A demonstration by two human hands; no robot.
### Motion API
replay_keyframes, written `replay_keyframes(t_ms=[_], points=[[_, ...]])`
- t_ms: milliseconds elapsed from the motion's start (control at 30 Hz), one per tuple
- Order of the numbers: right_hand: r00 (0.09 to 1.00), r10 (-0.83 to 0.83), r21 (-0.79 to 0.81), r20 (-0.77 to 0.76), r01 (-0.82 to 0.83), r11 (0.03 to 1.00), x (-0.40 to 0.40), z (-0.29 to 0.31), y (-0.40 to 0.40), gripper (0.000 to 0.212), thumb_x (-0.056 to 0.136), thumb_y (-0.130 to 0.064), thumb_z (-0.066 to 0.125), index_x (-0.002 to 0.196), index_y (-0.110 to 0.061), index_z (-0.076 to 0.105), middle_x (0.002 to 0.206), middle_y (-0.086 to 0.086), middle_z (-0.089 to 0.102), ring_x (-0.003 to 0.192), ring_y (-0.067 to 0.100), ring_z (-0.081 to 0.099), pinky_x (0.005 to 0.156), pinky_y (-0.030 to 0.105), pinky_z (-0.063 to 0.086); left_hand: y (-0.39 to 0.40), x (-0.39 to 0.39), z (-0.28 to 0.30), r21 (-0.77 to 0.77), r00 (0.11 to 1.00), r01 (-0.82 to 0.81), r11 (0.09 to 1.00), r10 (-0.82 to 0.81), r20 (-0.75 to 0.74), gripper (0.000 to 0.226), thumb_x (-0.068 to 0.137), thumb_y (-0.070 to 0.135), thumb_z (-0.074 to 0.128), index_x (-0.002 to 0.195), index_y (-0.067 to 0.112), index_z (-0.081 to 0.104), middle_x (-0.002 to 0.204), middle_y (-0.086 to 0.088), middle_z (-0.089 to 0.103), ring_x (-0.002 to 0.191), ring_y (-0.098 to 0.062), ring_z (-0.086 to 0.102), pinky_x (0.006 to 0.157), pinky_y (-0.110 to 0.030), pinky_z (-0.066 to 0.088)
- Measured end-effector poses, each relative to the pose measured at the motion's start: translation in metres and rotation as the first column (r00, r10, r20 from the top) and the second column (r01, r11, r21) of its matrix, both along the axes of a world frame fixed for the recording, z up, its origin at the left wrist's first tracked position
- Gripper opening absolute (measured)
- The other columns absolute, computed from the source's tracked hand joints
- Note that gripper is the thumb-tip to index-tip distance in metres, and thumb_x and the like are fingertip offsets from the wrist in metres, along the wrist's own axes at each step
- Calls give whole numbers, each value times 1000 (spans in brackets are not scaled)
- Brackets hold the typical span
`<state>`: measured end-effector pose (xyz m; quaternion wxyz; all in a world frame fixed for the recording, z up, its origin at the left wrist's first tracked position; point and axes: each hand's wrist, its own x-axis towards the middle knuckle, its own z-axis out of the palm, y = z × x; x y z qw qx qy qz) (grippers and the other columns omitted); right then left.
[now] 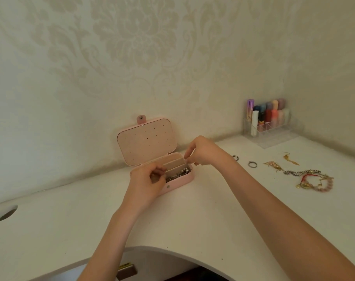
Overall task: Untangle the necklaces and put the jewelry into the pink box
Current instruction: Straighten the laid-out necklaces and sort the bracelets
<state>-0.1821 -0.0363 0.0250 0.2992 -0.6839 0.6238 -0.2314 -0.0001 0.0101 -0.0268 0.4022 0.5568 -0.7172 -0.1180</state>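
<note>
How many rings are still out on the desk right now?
2. A silver ring lies on the white desk right of the right hand; a smaller ring sits just beyond the right wrist, partly hidden. More may hide among the tangled jewelry.

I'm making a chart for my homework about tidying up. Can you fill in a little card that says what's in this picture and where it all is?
box: pink rectangular jewelry box, lid open, on the white desk
inside box: beaded metal chain necklace in the front compartment
left hand: over the box's left end, fingers curled
right hand: at the box's right end, fingertips pinched together
still on desk: silver ring, gold earrings, tangled chains and pink bead bracelet
corner: clear organizer of lipsticks
</note>
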Motion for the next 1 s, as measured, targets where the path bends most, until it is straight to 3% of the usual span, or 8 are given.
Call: replay_keyframes(t_ms=[200,300,467,567,700,767,900,1000], points=[[998,1,2,55,-1,1000,-12,6,14,7,86,-9,62,87,-12,68,71,3,63,56,10,57,49,18,41,9,-7,1,-36,1000,-5,999,6,8,23,74,17,63,71,39,65,73,15,68,67,0,59,74,-28,50],[996,-37,-6,87,38,999,-31,1,34,12,87,-13,61,94,-8,69,74,3,64,56,8,59,51,19,41,19,-24,8,-52,999,29,998,-28,20,22,78,7,64,76,28,70,65,22,60,65,12,58,64,-7,41],[974,-193,-104,119,205,973,-85,-19,92,7,87,-20,64,84,-17,70,75,-1,68,58,7,60,46,10,41,29,-72,0,6,974,224,974,-224,-32,33,79,-3,61,76,29,66,76,11,67,71,-5,59,68,-19,43],[943,-299,-163,148,322,933,-123,-30,132,11,87,-16,64,78,-21,69,79,-2,68,67,9,59,58,14,45,47,-117,-4,50,925,380,924,-379,-36,27,82,0,58,81,26,67,80,13,69,78,-1,60,73,-18,45],[878,-459,-303,137,478,824,-174,-40,184,16,86,-8,62,76,-19,69,70,-19,58,67,0,53,58,1,36,77,-179,-9,78,805,593,801,-589,-75,26,84,9,64,85,35,65,85,16,69,83,5,61,74,-10,42],[824,-551,-357,132,558,749,-198,-44,209,17,86,-5,61,79,-18,69,76,-15,63,69,-2,54,62,0,37,94,-204,-10,127,732,679,723,-680,-40,16,83,18,67,92,31,68,91,19,67,89,8,58,78,-6,39],[641,-761,-414,99,722,554,-246,-53,252,18,86,-1,58,89,-11,73,95,4,70,80,13,59,69,13,38,121,-239,-14,235,574,788,569,-817,51,23,79,39,71,101,32,67,99,17,64,93,3,54,85,-12,41],[511,-859,-415,26,788,456,-270,-64,278,17,86,-5,59,94,-7,74,103,10,71,97,28,62,79,26,39,127,-255,-20,225,540,808,545,-837,87,25,80,40,71,103,31,65,97,14,61,91,0,53,86,-17,42]])
